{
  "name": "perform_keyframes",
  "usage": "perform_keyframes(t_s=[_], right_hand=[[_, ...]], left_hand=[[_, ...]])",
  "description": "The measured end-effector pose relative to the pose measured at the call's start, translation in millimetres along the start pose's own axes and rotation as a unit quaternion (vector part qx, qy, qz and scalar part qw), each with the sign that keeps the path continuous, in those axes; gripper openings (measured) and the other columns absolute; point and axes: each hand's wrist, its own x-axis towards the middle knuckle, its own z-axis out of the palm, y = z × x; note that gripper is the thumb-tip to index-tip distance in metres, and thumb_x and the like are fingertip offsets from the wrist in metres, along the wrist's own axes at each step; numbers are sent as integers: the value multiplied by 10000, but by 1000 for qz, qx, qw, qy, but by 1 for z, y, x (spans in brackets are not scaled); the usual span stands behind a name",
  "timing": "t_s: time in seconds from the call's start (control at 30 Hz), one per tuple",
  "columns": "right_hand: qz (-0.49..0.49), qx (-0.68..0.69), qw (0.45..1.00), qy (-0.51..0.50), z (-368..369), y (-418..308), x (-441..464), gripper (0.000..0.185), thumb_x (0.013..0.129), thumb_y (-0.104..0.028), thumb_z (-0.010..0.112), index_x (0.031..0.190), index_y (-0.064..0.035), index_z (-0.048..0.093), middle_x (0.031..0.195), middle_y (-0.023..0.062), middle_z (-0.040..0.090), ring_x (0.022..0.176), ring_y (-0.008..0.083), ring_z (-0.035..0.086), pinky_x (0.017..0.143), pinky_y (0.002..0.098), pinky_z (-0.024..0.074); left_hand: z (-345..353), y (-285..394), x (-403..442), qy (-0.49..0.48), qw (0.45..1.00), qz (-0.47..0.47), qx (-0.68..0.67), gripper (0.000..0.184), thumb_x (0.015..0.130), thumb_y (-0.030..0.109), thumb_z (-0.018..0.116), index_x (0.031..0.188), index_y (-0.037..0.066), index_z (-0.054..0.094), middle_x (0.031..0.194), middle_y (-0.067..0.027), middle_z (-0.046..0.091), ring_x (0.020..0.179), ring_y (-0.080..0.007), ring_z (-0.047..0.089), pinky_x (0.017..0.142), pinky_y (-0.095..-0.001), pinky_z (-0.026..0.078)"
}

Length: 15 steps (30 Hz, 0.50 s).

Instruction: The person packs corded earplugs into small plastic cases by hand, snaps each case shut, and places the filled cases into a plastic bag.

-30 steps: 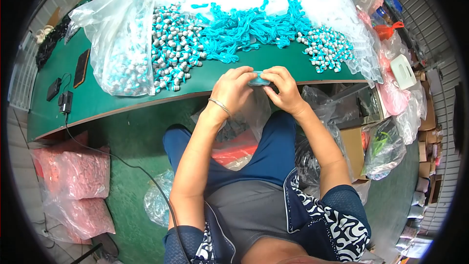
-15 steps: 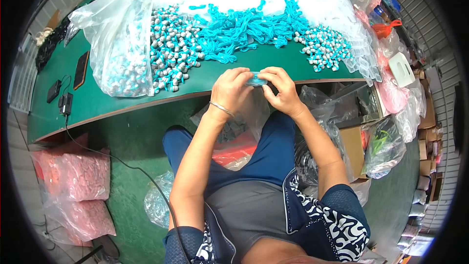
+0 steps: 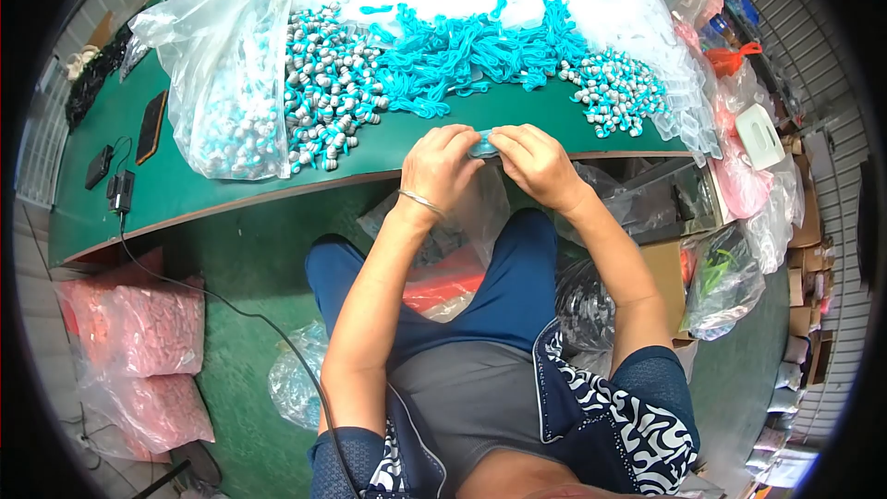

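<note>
A small clear plastic packet with turquoise contents (image 3: 483, 144) is pinched between both hands at the table's front edge. My left hand (image 3: 438, 166), with a bangle on its wrist, grips the packet's left end. Closed on its right end is my right hand (image 3: 543, 166); its fingers hide part of the packet. Just beyond lie turquoise looped cords (image 3: 462, 55) in a tangled heap. To their left is a pile of grey-and-turquoise striped beads (image 3: 333, 83); a smaller pile of similar white-and-turquoise pieces (image 3: 614, 88) sits on the right.
A clear bag of beads (image 3: 236, 120) stands on the green table (image 3: 370, 143). Clear plastic sleeves (image 3: 679, 111) spread over the back and right. A phone (image 3: 152, 127) and a black adapter (image 3: 120, 192) with a cable lie left. Bags of pink pieces (image 3: 157, 333) rest on the floor.
My right hand's fingers have closed in and turned over the packet's right end, covering more of it. My left hand keeps its grip with little movement.
</note>
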Motion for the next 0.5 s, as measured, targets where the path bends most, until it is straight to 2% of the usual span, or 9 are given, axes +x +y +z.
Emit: perform_keyframes(t_s=[0.1, 0.27, 0.5], right_hand=[[3, 31, 1000, 0, 2, 1, -2, 324, 746, 20, 700, 1063, 9, 634, 1017, 147, 650, 883, 312, 639, 765, 394, 530], [89, 109, 988, 67, 16, 3, -5, 354, 747, -49, 734, 1083, -10, 632, 1001, 132, 641, 922, 315, 611, 824, 407, 502], [104, 163, 979, 59, 19, 1, 0, 298, 746, -57, 740, 1025, -10, 649, 926, 129, 640, 857, 303, 600, 760, 386, 491]], left_hand=[[1, -2, -2, 9, 1000, 2, 4, 340, 734, 102, 764, 1052, 52, 653, 1067, -122, 657, 962, -312, 624, 814, -391, 518], [2, 0, 1, 16, 1000, 1, -2, 318, 768, 110, 742, 1063, 37, 646, 1034, -129, 663, 949, -317, 626, 801, -396, 517], [-1, -8, 0, 12, 999, 6, -33, 280, 758, 96, 728, 1014, 22, 643, 981, -138, 664, 904, -327, 618, 781, -414, 511]])
